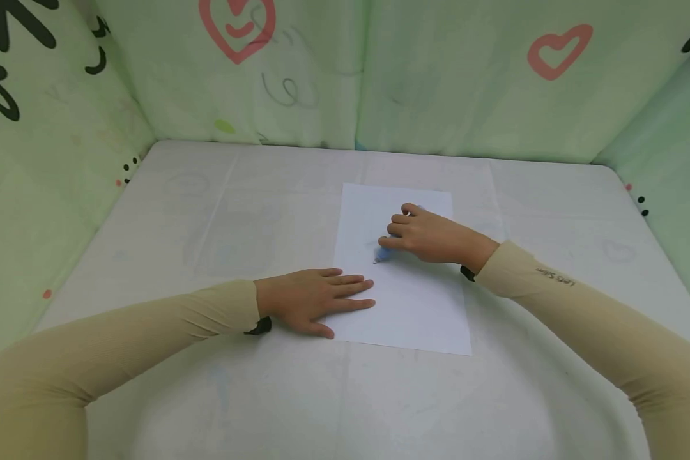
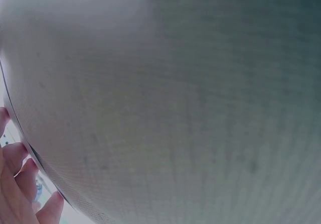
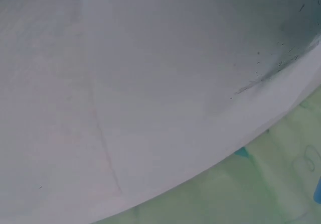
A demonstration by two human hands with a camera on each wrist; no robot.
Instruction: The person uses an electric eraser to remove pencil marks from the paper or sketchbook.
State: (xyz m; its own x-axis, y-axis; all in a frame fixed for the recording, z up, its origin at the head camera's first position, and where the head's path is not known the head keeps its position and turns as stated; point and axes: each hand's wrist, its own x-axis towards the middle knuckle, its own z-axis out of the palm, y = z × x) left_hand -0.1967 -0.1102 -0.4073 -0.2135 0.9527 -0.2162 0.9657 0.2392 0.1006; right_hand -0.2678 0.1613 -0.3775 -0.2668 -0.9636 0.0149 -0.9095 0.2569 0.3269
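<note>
A white sheet of paper (image 1: 408, 300) lies flat on the white table (image 1: 207, 211). My left hand (image 1: 313, 306) lies flat with straight fingers pressing the paper's left edge. My right hand (image 1: 422, 233) rests on the upper middle of the sheet, its fingers curled round a small blue pen-like thing (image 1: 382, 254) whose tip touches the paper. In the left wrist view only fingertips (image 2: 20, 184) show at the lower left against the blurred table surface. The right wrist view shows only blurred table surface and green wall.
Green padded walls (image 1: 437, 83) printed with red hearts and black marks close in the table on the left, back and right. Bare table (image 1: 552, 211) lies to either side of the paper and in front of it.
</note>
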